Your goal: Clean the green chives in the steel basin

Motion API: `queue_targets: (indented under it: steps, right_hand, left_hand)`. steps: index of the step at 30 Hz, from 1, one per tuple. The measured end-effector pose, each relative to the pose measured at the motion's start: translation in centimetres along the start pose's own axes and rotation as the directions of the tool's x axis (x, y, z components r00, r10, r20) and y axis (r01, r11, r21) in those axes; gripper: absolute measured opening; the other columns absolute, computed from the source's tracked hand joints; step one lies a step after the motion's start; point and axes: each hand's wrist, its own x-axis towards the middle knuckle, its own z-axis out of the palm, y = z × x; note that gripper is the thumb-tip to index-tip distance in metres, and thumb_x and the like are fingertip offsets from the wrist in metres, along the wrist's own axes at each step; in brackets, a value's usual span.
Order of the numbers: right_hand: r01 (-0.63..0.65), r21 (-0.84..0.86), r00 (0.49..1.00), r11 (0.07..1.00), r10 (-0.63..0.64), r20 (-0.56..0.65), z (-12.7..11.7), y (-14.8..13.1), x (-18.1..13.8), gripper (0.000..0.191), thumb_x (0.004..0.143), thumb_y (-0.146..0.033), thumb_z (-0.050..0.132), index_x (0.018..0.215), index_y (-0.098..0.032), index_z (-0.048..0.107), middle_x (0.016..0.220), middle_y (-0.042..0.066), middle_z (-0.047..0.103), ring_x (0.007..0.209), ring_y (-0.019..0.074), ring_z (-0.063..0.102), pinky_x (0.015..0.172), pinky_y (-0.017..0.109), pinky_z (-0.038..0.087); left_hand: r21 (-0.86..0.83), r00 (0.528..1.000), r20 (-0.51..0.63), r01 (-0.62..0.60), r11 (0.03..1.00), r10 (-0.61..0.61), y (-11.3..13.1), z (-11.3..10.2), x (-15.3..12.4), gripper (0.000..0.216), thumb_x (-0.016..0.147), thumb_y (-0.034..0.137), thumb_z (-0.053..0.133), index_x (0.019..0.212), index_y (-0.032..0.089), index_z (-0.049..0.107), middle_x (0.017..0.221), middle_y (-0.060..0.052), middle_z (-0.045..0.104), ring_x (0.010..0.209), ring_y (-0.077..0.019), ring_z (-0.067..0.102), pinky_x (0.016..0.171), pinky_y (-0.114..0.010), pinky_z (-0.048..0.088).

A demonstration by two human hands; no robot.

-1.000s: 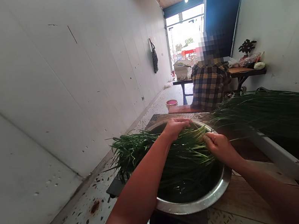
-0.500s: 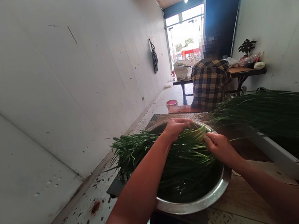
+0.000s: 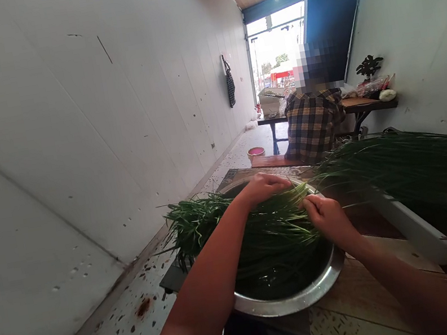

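Observation:
A wide steel basin point(image 3: 296, 297) stands on a wooden table and holds water and a bundle of long green chives point(image 3: 238, 233) that hangs over its left rim. My left hand point(image 3: 264, 186) lies on top of the chives at the far side of the basin, fingers curled over the leaves. At the basin's right side my right hand point(image 3: 326, 216) is closed round the chive stalks.
A big pile of chives point(image 3: 417, 175) lies on a white tray point(image 3: 409, 230) to the right. A person in a plaid shirt point(image 3: 314, 122) sits ahead, back turned, at another table point(image 3: 361, 105). A pink bucket point(image 3: 256, 154) stands on the terrazzo floor; a white wall runs along the left.
Both hands stay on the chives in the basin. My left hand's fingers have flattened slightly over the leaves, and the view has tipped down a little.

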Motion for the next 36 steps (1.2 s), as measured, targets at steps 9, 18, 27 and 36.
queue_targets:
  steps: [9, 18, 27, 36]
  right_hand:
    - [-0.010, -0.009, 0.999, 1.000, 0.010, -0.040, -0.1, 0.2, 0.1, 0.031, 0.083, -0.031, 0.040, 0.067, -0.018, 0.064, 0.055, 0.002, 0.059, 0.051, 0.0129, 0.050, 0.051, 0.024, 0.033]
    - [-0.037, -0.015, 0.972, 0.999, 0.032, -0.234, -3.1, 0.9, 1.1, 0.032, 0.086, -0.035, 0.040, 0.084, -0.017, 0.066, 0.066, 0.005, 0.064, 0.062, 0.0161, 0.056, 0.058, 0.025, 0.037]
    - [-0.046, 0.050, 0.943, 0.998, 0.059, -0.326, -6.9, -1.0, 1.1, 0.030, 0.085, -0.033, 0.038, 0.077, -0.018, 0.063, 0.066, 0.006, 0.062, 0.062, 0.0169, 0.055, 0.056, 0.027, 0.037]
    - [0.049, -0.425, 0.987, 0.904, 0.020, 0.158, -5.9, -2.9, 0.1, 0.035, 0.088, -0.024, 0.033, 0.075, -0.017, 0.064, 0.078, 0.008, 0.069, 0.073, 0.0167, 0.061, 0.061, 0.024, 0.038]
  left_hand:
    - [0.101, 0.996, 0.000, 0.088, 0.991, -0.088, -0.2, -0.8, -0.4, 0.027, 0.078, 0.037, 0.059, 0.092, 0.019, 0.073, 0.090, -0.005, 0.071, 0.086, -0.0175, 0.061, 0.078, -0.023, 0.044]
    - [0.173, 0.979, 0.179, 0.069, 0.983, -0.100, 2.8, -2.7, -2.6, 0.026, 0.055, 0.034, 0.077, 0.075, 0.019, 0.072, 0.066, 0.000, 0.064, 0.068, -0.0152, 0.057, 0.064, -0.023, 0.040]
    - [0.359, 0.974, 0.185, 0.053, 0.932, -0.127, 5.2, -3.0, -5.7, 0.025, 0.060, 0.038, 0.071, 0.075, 0.018, 0.068, 0.065, 0.001, 0.060, 0.064, -0.0132, 0.053, 0.060, -0.023, 0.037]
    - [0.551, 0.843, 0.313, 0.213, 0.807, -0.437, 1.4, -2.7, -9.3, 0.031, 0.055, 0.043, 0.074, 0.070, 0.016, 0.067, 0.060, 0.001, 0.060, 0.057, -0.0132, 0.053, 0.053, -0.023, 0.037]
